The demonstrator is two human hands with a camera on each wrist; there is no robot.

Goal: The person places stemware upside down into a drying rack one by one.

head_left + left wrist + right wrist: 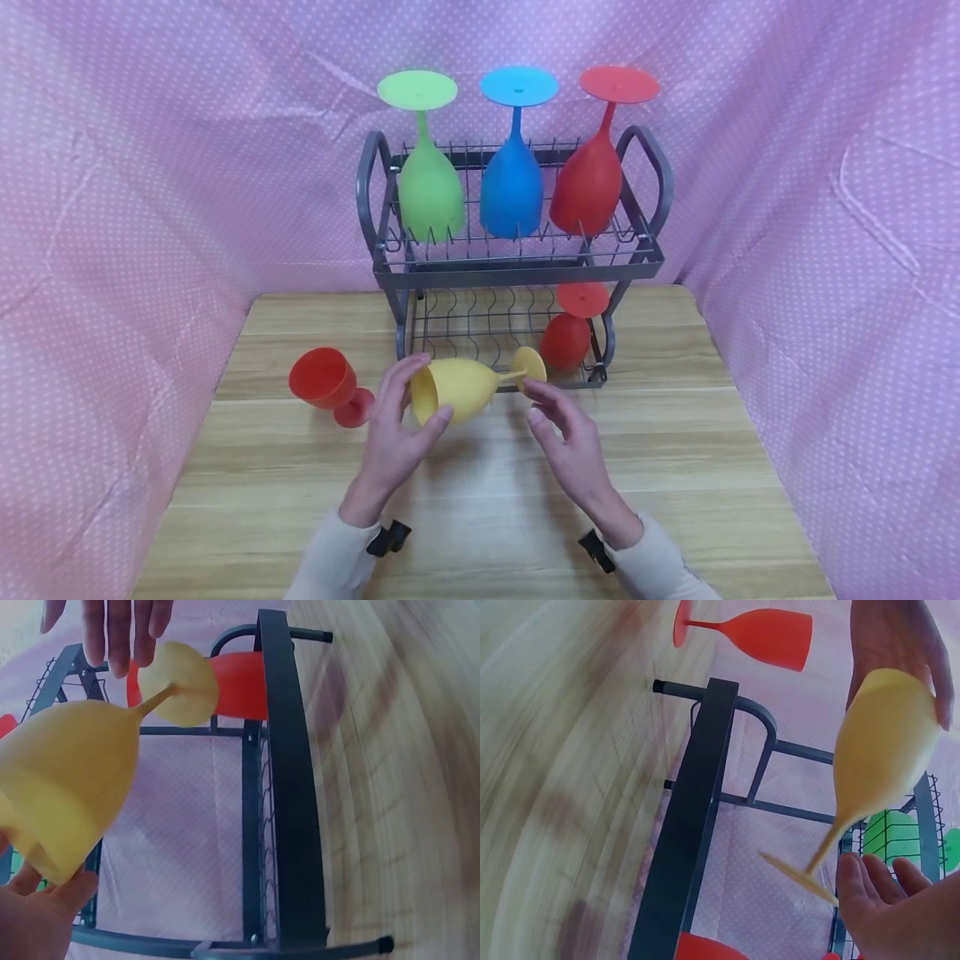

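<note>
My left hand (pixel 397 429) grips a yellow plastic goblet (pixel 461 390) near its rim, with thumb and fingers on either side of the bowl. The goblet lies sideways in the air in front of the rack, mouth to the left and foot to the right. Close to the foot is my right hand (pixel 572 446), its fingers loosely bent and not wrapped round anything. In the right wrist view the right fingertips (pixel 853 879) are beside the foot's edge; whether they touch it I cannot tell.
A two-tier dark dish rack (pixel 517 273) stands behind the hands. Upside down on its upper tier are a green goblet (pixel 431 192), a blue goblet (pixel 512 192) and a red goblet (pixel 588 187). Another red goblet (pixel 566 342) is inverted below. One red goblet (pixel 322 379) stands upright at left.
</note>
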